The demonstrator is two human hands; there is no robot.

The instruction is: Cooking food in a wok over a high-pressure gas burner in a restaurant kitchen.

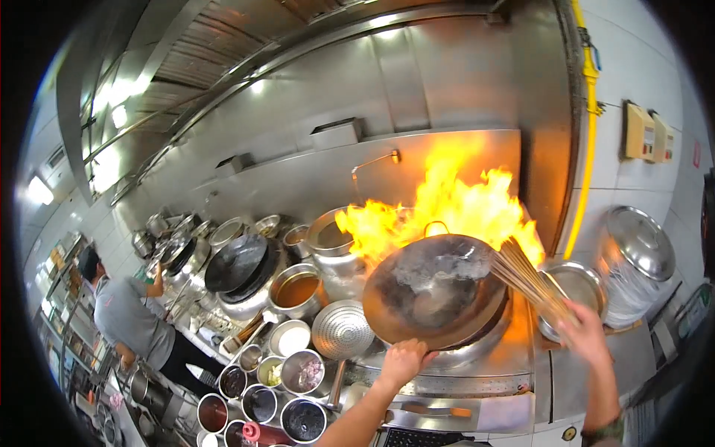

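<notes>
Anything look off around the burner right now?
Yes: tall flames flare behind the wok, well above its rim, which looks excessive. The bamboo brush in the right hand overlaps them in this view, oddly close for something that might scorch; whether it touches them, I can't tell.

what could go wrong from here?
Burn: the bare left hand grips the near rim of the wok, which is likely hot, with tall flames behind it.
Fire: the bamboo brush in the right hand has its tips beside those flames and might scorch.
Snag: the handle of the perforated skimmer sits near the left forearm and could get knocked.
</notes>
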